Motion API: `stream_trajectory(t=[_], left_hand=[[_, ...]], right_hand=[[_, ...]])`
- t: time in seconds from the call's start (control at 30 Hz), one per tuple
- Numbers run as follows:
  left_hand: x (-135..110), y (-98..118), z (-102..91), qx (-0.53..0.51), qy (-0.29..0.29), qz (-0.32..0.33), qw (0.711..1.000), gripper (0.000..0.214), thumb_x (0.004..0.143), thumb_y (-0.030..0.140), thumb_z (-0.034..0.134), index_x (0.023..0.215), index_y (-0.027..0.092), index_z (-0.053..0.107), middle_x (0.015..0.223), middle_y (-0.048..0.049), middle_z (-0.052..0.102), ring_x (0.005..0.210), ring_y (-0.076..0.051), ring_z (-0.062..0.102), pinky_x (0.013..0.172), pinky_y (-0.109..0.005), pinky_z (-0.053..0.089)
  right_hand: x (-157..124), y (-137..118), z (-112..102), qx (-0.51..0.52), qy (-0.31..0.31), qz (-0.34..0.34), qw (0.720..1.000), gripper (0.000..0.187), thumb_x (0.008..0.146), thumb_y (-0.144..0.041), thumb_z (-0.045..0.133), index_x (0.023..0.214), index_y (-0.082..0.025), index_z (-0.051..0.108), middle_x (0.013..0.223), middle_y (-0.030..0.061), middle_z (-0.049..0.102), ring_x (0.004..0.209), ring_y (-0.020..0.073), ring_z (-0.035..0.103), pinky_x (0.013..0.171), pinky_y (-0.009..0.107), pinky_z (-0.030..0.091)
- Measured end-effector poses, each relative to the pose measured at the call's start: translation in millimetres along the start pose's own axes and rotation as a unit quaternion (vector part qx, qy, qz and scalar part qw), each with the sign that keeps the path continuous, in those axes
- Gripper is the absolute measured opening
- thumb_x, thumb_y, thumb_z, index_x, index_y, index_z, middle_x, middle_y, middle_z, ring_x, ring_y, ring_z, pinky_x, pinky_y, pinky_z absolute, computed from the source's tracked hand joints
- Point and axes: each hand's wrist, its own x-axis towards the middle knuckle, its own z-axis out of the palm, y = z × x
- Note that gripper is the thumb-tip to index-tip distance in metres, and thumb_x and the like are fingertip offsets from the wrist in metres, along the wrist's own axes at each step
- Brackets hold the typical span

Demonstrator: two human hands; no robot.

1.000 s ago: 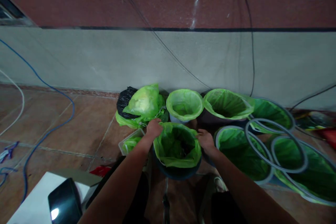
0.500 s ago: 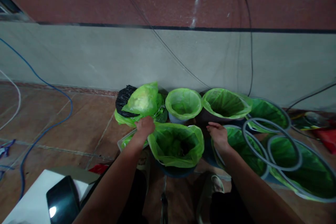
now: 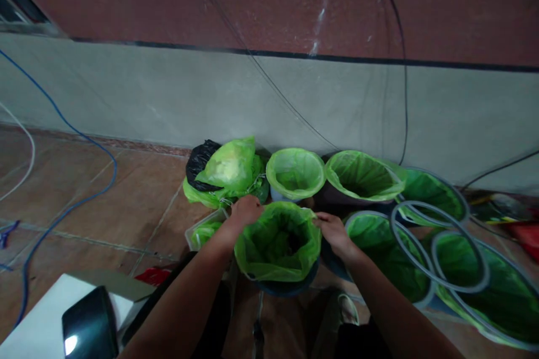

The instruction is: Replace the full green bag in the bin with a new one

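A: What've I got mid-view, and where is it?

B: I see a green liner [image 3: 278, 268] set in a dark blue bin [image 3: 288, 288], on the tiled floor [image 3: 126, 202] short of the wall [image 3: 202, 95]. Its near edge hangs over the bin's front; contents too dark to ID.

A: OK, and my grip?

B: L hand [image 3: 248, 210] is curled on the liner's edge at far L, gripping it. R hand [image 3: 332, 230] pinches the edge opp. side, thumb and fingers on the plastic. So I've the mouth held open btwn them.

A: What's right around it?

B: Directly behind, a pale lined bin [image 3: 295, 174], w/ a wider lined bin [image 3: 364, 176] next to it on the R. Just L, a clear tub [image 3: 188, 235] w/ green plastic inside; behind that, a full green bag [image 3: 231, 164] against a black bag [image 3: 202, 164].

A: Further out?

B: On the R, three more lined bins [image 3: 379, 252], w/ a grey ring [image 3: 465, 289] lying across them (hard to sort from their rims, tbh). Near L, a dark phone-like slab [image 3: 90, 322] on a white box [image 3: 46, 303], a red item [image 3: 154, 276] beside the box, and a blue cable [image 3: 114, 171] snaking over the floor.
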Motion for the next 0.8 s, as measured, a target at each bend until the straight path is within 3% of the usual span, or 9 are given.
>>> stream_trajectory(t=[0.2, 0.37, 0.47, 0.67, 0.8], left_hand=[[-3, -1, -14.2, 0.053, 0.051, -0.015, 0.997, 0.027, 0.083, 0.011, 0.049, 0.096, 0.016, 0.072, 0.100, -0.0090, 0.073, 0.097, -0.023, 0.066, 0.084, -0.030, 0.050], [-11, -2, -22.8, 0.083, 0.122, -0.075, 0.986, 0.035, 0.086, 0.006, 0.041, 0.112, 0.007, 0.064, 0.107, -0.0166, 0.069, 0.104, -0.026, 0.065, 0.086, -0.031, 0.050], [-11, -2, -21.4, 0.093, 0.107, -0.069, 0.987, 0.035, 0.085, 0.004, 0.040, 0.114, 0.005, 0.061, 0.107, -0.0187, 0.068, 0.108, -0.026, 0.065, 0.090, -0.032, 0.050], [-9, 3, -17.4, 0.090, 0.090, -0.056, 0.990, 0.034, 0.088, 0.006, 0.038, 0.115, 0.010, 0.060, 0.110, -0.0154, 0.069, 0.107, -0.024, 0.066, 0.090, -0.030, 0.049], [-10, 3, -14.5, 0.084, 0.080, -0.039, 0.992, 0.037, 0.087, 0.007, 0.040, 0.120, 0.010, 0.057, 0.111, -0.0149, 0.069, 0.108, -0.024, 0.066, 0.091, -0.031, 0.049]], right_hand=[[6, -1, -12, -0.061, 0.054, -0.001, 0.997, 0.017, 0.054, -0.027, 0.053, 0.063, -0.019, 0.066, 0.056, 0.0008, 0.062, 0.054, 0.0157, 0.053, 0.052, 0.027, 0.040], [15, 9, -31, -0.107, 0.074, 0.015, 0.991, 0.017, 0.057, -0.024, 0.052, 0.065, -0.019, 0.066, 0.056, 0.0021, 0.063, 0.055, 0.0165, 0.055, 0.053, 0.027, 0.041], [17, 12, -31, -0.116, 0.073, 0.007, 0.991, 0.024, 0.061, -0.025, 0.056, 0.079, -0.019, 0.070, 0.068, 0.0044, 0.069, 0.064, 0.0191, 0.062, 0.061, 0.029, 0.047], [15, 4, -14, -0.109, 0.075, -0.101, 0.986, 0.053, 0.072, -0.038, 0.064, 0.121, -0.019, 0.061, 0.116, 0.0106, 0.068, 0.102, 0.0230, 0.064, 0.092, 0.036, 0.049], [16, 6, -7, -0.167, 0.073, -0.092, 0.979, 0.066, 0.070, -0.041, 0.070, 0.130, -0.018, 0.055, 0.119, 0.0125, 0.067, 0.103, 0.0253, 0.064, 0.092, 0.037, 0.048]])
